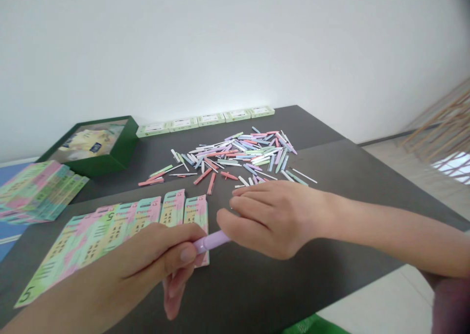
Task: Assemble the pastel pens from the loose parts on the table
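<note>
My left hand (161,255) is shut around a lilac plastic stick (211,242), whose far end pokes out toward my right hand (273,219). The curled fingers of that right hand hang just above the dark table, with the thumb near the stick's tip. Whether they hold something small is hidden. Beneath my left hand lies a fanned row of pastel printed cards (110,241), each marked with a 5. Beyond my right fingertips spreads a loose heap of pastel plastic sticks (238,155).
A thick stack of similar cards (36,192) lies at the far left, next to an open green box (91,148). Several small green-and-white boxes (205,120) line the dark table's (235,295) back edge. Wooden slats (440,128) stand beyond its right side.
</note>
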Tool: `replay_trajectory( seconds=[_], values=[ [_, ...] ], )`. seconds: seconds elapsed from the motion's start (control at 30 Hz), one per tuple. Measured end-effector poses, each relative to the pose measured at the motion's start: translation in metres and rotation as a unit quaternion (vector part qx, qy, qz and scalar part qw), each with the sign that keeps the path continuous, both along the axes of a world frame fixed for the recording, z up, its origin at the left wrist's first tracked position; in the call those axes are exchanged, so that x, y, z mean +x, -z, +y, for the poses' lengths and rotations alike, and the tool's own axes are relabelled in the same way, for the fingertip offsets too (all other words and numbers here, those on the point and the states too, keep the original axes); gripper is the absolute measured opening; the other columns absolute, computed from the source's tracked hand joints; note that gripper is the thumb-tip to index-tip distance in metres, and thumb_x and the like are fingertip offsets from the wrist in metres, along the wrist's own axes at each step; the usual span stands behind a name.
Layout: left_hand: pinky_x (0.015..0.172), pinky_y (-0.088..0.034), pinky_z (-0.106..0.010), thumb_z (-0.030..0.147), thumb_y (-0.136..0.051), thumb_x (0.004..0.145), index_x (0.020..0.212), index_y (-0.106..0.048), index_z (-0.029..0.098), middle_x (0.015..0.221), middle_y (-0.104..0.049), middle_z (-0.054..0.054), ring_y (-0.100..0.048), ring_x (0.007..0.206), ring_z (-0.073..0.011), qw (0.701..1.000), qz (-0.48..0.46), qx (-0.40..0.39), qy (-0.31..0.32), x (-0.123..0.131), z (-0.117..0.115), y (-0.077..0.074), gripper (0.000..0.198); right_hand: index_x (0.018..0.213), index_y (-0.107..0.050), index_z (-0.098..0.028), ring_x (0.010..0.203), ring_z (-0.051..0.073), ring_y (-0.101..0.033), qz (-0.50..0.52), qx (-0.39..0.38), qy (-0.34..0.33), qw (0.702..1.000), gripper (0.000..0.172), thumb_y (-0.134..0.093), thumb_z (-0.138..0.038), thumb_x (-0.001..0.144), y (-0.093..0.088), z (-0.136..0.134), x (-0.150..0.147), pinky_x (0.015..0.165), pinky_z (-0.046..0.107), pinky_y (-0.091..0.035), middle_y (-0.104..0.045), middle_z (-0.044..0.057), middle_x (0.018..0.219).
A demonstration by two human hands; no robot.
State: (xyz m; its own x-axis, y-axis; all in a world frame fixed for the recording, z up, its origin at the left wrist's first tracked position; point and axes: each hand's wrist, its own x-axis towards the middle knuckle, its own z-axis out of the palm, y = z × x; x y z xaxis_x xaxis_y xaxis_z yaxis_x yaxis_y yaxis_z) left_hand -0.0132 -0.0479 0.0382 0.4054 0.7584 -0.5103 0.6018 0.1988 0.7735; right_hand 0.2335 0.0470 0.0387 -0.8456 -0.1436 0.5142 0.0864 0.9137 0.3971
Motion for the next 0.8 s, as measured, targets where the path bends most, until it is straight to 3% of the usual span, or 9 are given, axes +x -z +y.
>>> replay_trajectory(
  seconds=[0.13,0.27,0.33,0.4,0.47,0.5,0.53,0.67,0.8],
  values=[
    [0.067,-0.045,-0.021,0.057,-0.033,0.096,0.077,-0.061,0.027,0.061,-0.067,0.007,-0.061,0.060,-0.0107,1.000,-0.002,0.025,0.010,0.001,0.003,-0.002,0.045,0.095,-0.056,-0.011,0.046,0.013,-0.052,0.023,0.028,0.000,0.999,0.029,-0.043,-0.036,0.100,0.002,-0.001,-0.003,0.041,0.028,-0.033,-0.054,-0.003,0.055],
    [0.060,-0.039,-0.026,0.047,-0.034,0.096,0.078,-0.064,0.027,0.066,-0.066,0.003,-0.060,0.061,-0.0155,0.962,0.150,0.227,0.017,0.005,0.009,0.000,0.040,0.089,-0.056,-0.015,0.039,0.010,-0.039,-0.159,-0.149,0.102,0.971,0.021,-0.043,-0.027,0.100,-0.014,0.000,-0.008,0.039,0.026,-0.019,-0.052,-0.004,0.051],
    [0.057,-0.036,-0.030,0.038,-0.034,0.094,0.094,-0.065,0.027,0.075,-0.070,-0.001,-0.061,0.062,-0.0204,0.923,0.216,0.316,0.041,0.007,0.011,0.005,0.032,0.085,-0.058,-0.014,0.043,0.008,-0.041,-0.230,-0.278,0.132,0.923,0.024,-0.044,-0.027,0.100,-0.022,0.003,-0.012,0.042,0.024,-0.021,-0.055,-0.002,0.055],
    [0.057,-0.035,-0.031,0.028,-0.034,0.092,0.103,-0.064,0.026,0.084,-0.072,-0.005,-0.063,0.066,-0.0239,0.898,0.249,0.357,0.072,0.010,0.012,0.011,0.032,0.078,-0.058,-0.013,0.046,0.007,-0.044,-0.303,-0.420,0.121,0.847,0.035,-0.040,-0.032,0.101,-0.025,0.010,-0.016,0.046,0.022,-0.028,-0.055,0.000,0.055],
    [0.059,-0.037,-0.031,0.026,-0.033,0.093,0.099,-0.063,0.025,0.084,-0.072,-0.005,-0.064,0.067,-0.0234,0.902,0.240,0.351,0.066,0.012,0.011,0.015,0.031,0.076,-0.057,-0.013,0.045,0.008,-0.047,-0.363,-0.542,0.089,0.753,0.050,-0.028,-0.043,0.103,-0.026,0.015,-0.020,0.050,0.021,-0.033,-0.053,-0.001,0.051],
    [0.059,-0.038,-0.030,0.029,-0.032,0.095,0.095,-0.062,0.025,0.079,-0.070,-0.003,-0.063,0.065,-0.0216,0.915,0.222,0.335,0.047,0.013,0.010,0.016,0.030,0.077,-0.057,-0.013,0.046,0.008,-0.049,-0.362,-0.569,0.082,0.733,0.055,-0.023,-0.047,0.103,-0.026,0.016,-0.020,0.051,0.021,-0.034,-0.054,-0.001,0.052],
    [0.059,-0.039,-0.028,0.033,-0.033,0.096,0.090,-0.062,0.025,0.074,-0.069,-0.001,-0.062,0.063,-0.0195,0.928,0.197,0.314,0.026,0.013,0.008,0.017,0.031,0.083,-0.058,-0.013,0.049,0.009,-0.051,-0.334,-0.570,0.090,0.746,0.055,-0.023,-0.050,0.102,-0.026,0.016,-0.020,0.053,0.022,-0.035,-0.057,0.001,0.056],
    [0.065,-0.044,-0.021,0.042,-0.038,0.097,0.080,-0.062,0.026,0.071,-0.066,0.004,-0.060,0.067,-0.0137,0.969,0.074,0.233,-0.028,0.011,0.001,0.013,0.033,0.123,-0.051,-0.014,0.074,0.014,-0.060,-0.150,-0.433,0.070,0.886,0.045,-0.051,-0.049,0.094,-0.027,0.006,-0.008,0.062,0.023,-0.039,-0.068,0.007,0.092],
    [0.069,-0.046,-0.019,0.046,-0.034,0.099,0.082,-0.064,0.026,0.075,-0.068,0.004,-0.059,0.070,-0.0119,0.990,-0.043,0.127,-0.054,0.008,-0.003,0.011,0.040,0.130,-0.046,-0.018,0.089,0.012,-0.063,-0.113,-0.363,0.021,0.925,0.036,-0.055,-0.023,0.095,-0.023,-0.002,0.005,0.071,0.019,-0.044,-0.068,0.006,0.106]
  ],
)
